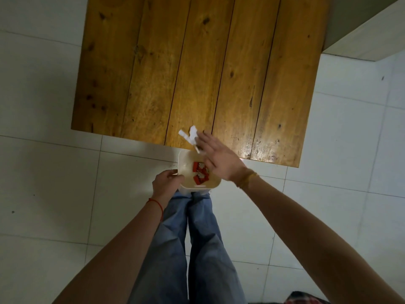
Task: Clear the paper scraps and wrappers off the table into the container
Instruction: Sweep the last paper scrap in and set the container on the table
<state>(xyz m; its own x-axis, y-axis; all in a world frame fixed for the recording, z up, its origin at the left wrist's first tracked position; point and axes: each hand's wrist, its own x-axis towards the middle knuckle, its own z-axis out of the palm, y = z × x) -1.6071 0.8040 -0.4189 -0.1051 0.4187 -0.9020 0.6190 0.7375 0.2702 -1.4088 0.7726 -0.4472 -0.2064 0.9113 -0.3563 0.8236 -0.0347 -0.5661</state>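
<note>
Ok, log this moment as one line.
left hand: holds container rim below table edge | right hand: flat, sweeping paper scraps | wrappers: in container

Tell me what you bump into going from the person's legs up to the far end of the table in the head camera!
Blue jeans → white plastic container holding red wrappers → white paper scraps at the near table edge → brown wooden plank table.

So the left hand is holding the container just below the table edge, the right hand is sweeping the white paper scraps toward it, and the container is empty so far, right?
Not quite: the container is not empty. The head view shows red and white wrappers already inside it. The rest stands: the left hand holds it just below the table edge while the right hand sweeps the white paper scraps toward it.
</note>
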